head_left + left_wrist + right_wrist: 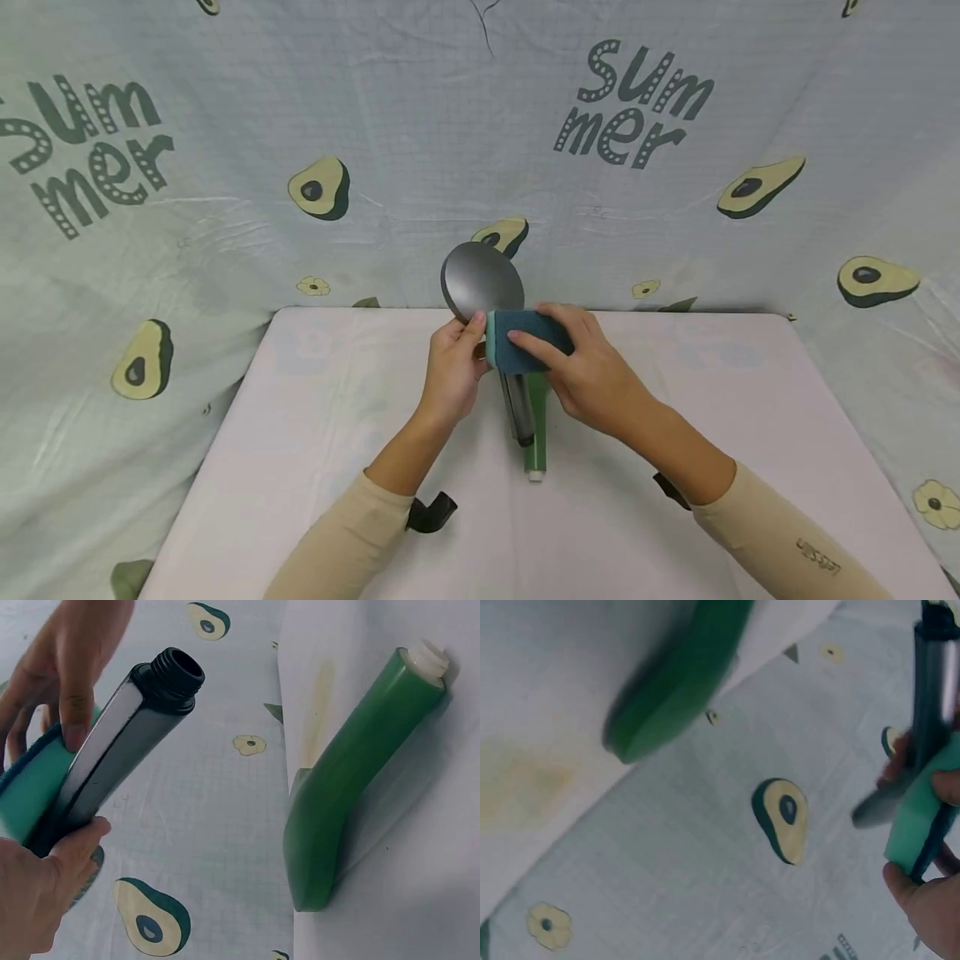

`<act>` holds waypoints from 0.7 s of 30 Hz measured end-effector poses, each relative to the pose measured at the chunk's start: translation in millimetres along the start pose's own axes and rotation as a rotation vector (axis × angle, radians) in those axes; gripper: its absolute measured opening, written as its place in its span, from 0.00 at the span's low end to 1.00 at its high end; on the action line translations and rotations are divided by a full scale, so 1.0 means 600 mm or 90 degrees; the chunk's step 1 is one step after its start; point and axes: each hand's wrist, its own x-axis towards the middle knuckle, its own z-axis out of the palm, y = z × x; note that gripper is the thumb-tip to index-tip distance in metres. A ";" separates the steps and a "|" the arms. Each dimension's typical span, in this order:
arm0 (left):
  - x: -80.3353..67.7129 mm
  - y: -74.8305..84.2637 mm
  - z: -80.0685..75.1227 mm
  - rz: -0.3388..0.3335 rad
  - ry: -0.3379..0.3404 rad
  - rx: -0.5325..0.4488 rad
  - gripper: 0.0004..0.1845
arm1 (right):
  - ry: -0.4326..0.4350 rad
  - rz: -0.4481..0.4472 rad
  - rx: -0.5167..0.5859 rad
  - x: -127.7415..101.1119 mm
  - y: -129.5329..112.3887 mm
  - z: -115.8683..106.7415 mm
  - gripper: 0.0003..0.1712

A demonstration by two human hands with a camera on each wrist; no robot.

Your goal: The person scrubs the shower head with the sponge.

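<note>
My left hand (452,367) grips a grey handheld shower head (480,277) near its neck. The shower head's round face points up and away, and its handle slopes toward me. In the left wrist view its black threaded end (177,675) is bare. A teal sponge (504,354) with a darker blue side is held in my right hand (596,379), fingers spread over it. The sponge lies against the shower head's handle. Below both hands, a green handheld shower head (337,780) with a white threaded end rests on the table, partly hidden in the head view.
The white-covered table (337,417) ends at a back edge beneath a hanging cloth (420,150) printed with avocados and lettering. Black straps (432,512) sit at both wrists. A yellowish patch (525,784) shows on the table cover.
</note>
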 end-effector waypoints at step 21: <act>0.011 -0.005 -0.007 -0.004 0.039 0.060 0.22 | -0.156 -0.093 -0.155 0.002 -0.017 -0.031 0.43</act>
